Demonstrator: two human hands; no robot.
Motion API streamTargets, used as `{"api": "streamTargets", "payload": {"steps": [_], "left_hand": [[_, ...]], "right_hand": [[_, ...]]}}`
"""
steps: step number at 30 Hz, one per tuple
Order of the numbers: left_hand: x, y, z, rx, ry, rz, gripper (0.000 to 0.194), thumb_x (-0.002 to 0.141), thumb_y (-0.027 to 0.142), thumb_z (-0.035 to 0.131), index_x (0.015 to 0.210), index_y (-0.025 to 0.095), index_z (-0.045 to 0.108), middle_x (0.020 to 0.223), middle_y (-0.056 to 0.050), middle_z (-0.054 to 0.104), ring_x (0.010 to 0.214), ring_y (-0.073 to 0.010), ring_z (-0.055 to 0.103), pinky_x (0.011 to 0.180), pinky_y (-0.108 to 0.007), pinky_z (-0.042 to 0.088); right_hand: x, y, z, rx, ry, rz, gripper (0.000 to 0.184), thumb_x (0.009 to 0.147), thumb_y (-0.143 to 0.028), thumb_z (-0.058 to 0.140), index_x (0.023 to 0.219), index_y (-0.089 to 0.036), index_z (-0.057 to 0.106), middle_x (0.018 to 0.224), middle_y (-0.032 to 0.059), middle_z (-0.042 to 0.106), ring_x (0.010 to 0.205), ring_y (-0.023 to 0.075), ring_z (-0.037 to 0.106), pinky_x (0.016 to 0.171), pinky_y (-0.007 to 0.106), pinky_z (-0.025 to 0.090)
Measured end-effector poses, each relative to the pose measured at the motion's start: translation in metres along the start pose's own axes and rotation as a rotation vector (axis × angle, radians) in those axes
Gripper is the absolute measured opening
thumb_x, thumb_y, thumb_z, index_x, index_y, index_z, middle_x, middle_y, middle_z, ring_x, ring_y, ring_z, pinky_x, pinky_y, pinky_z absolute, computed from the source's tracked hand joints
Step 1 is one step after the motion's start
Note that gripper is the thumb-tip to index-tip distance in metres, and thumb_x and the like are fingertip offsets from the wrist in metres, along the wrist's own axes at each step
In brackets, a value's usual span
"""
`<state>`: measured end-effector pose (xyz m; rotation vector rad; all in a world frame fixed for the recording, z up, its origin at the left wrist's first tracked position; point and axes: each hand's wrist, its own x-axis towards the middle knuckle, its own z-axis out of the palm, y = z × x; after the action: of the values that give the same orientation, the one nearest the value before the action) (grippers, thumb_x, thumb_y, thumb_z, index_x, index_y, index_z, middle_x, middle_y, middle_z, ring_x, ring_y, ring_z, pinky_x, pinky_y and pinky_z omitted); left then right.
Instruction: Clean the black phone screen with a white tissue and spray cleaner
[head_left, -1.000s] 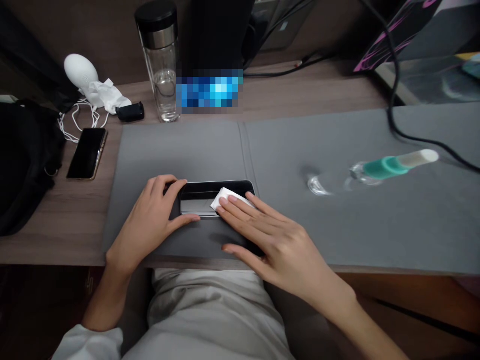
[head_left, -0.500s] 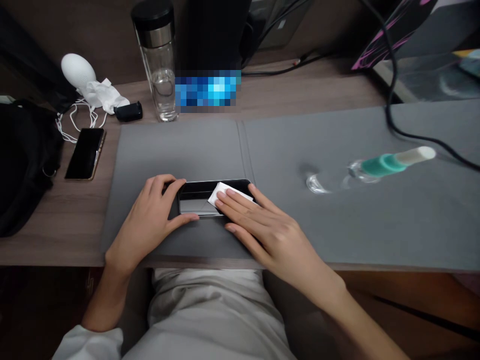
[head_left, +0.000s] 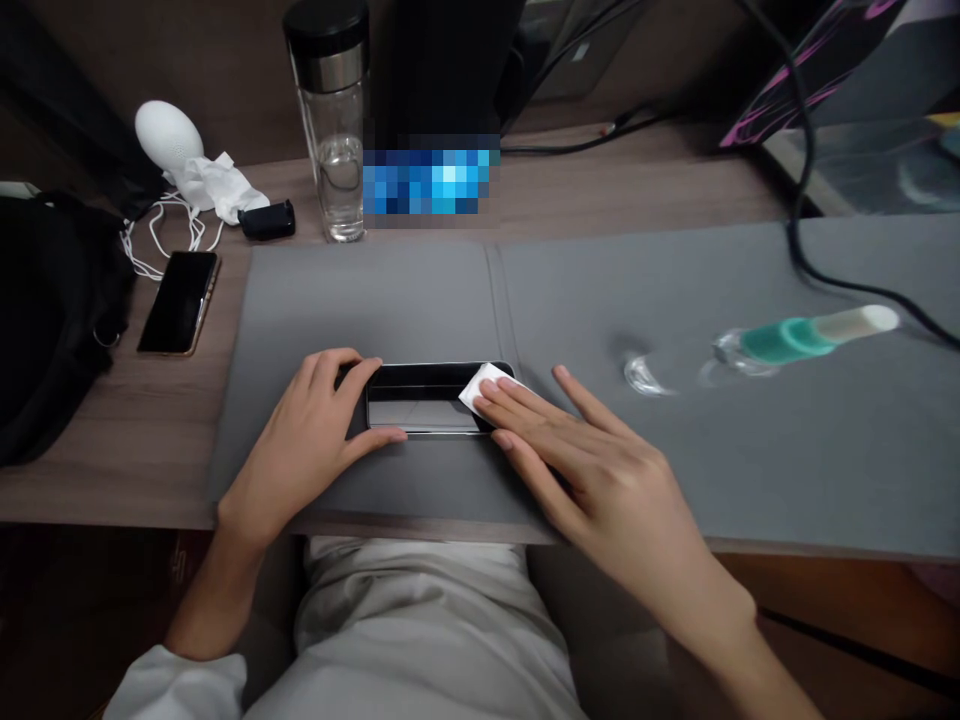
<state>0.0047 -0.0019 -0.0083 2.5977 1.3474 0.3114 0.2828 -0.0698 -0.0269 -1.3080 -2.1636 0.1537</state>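
Ok, our L hand (head_left: 304, 430), loosely C-shaped, grips phone (head_left: 416, 411) by opp. edges, prob. to steady it; R hand (head_left: 607, 480), fingers flat, presses tissue (head_left: 480, 377) onto end opp. that grip.

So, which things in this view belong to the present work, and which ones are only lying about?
In use:
phone, held at one end by the left hand
folded white tissue, under the right hand

Apparently just lying about:
second phone
glass bottle
crumpled white wad
black cable
teal-and-clear bottle (its role is unclear)
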Motion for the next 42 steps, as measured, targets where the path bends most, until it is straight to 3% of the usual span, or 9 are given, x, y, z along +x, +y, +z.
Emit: {"api": "streamTargets", "payload": {"steps": [12,17,24,35,42], "left_hand": [[0.001,0.003,-0.002,0.005,0.001,-0.003,0.068,0.099,0.062,0.063,0.149,0.017,0.051,0.14,-0.015,0.056,0.132,-0.0326,0.055,0.114,-0.05,0.051],[0.001,0.001,0.0,0.005,0.011,0.004,0.07,0.099,0.063,0.064,0.149,0.014,0.052,0.14,-0.016,0.056,0.13,-0.0325,0.055,0.114,-0.05,0.051],[0.001,0.0,0.003,0.001,0.034,0.025,0.071,0.098,0.065,0.062,0.149,0.016,0.052,0.14,-0.017,0.057,0.131,-0.0335,0.055,0.112,-0.052,0.051],[-0.001,0.001,0.003,-0.017,0.05,0.03,0.066,0.1,0.058,0.064,0.148,0.014,0.051,0.138,-0.017,0.057,0.13,-0.0332,0.056,0.112,-0.05,0.051],[-0.002,0.001,0.006,-0.008,0.057,0.023,0.087,0.1,0.065,0.059,0.162,0.011,0.032,0.144,-0.02,0.055,0.135,-0.035,0.053,0.115,-0.051,0.048]], "right_hand": [[-0.001,-0.007,0.005,-0.169,0.045,-0.034,0.045,0.101,-0.011,0.065,0.147,-0.012,0.063,0.142,0.0129,0.072,0.135,0.0285,0.068,0.126,0.054,0.047],[0.004,-0.006,0.007,-0.137,0.017,-0.059,0.045,0.103,-0.013,0.063,0.147,-0.011,0.061,0.146,0.0129,0.07,0.139,0.0271,0.065,0.13,0.054,0.042],[0.016,-0.014,0.016,-0.078,-0.024,-0.077,0.043,0.105,-0.025,0.063,0.146,-0.009,0.063,0.146,0.0137,0.069,0.14,0.0278,0.064,0.128,0.054,0.046],[0.036,-0.032,0.033,-0.063,-0.046,-0.072,0.046,0.108,-0.028,0.058,0.146,-0.004,0.062,0.152,0.0166,0.062,0.144,0.0281,0.06,0.127,0.049,0.046],[0.042,-0.036,0.038,-0.034,-0.119,-0.087,0.053,0.109,-0.036,0.054,0.152,-0.004,0.056,0.158,0.0169,0.056,0.15,0.027,0.053,0.13,0.048,0.043]]}}
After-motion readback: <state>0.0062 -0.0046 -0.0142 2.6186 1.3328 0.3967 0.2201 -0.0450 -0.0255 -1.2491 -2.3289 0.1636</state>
